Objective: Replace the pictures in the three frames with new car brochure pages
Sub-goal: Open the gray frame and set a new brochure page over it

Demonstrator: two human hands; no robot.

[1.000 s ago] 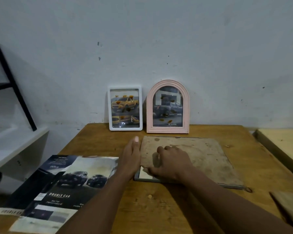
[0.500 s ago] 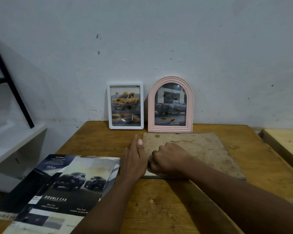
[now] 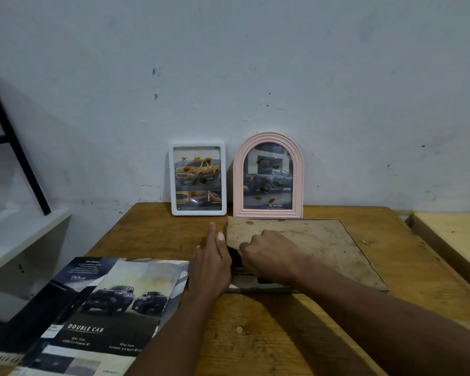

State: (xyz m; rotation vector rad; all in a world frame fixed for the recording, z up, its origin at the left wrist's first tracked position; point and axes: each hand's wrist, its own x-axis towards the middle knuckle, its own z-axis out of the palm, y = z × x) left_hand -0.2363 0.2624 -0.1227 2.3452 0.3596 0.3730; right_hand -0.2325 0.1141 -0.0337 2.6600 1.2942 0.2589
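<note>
We have the third frame lying face down on the table, brown backing board up, long axis running left to right; both hands sit at its left end, so the work is there; our right hand is curled on the board's near-left corner, fingers hooked under its edge, apparently pinching it, though the fingertips are hidden; our left hand lies flat, fingers together, pressed against the left edge as a stop; white frame and pink arched frame stand upright behind, against the wall, both already showing trucks; brochure lies near-left, closest to our left hand.
</note>
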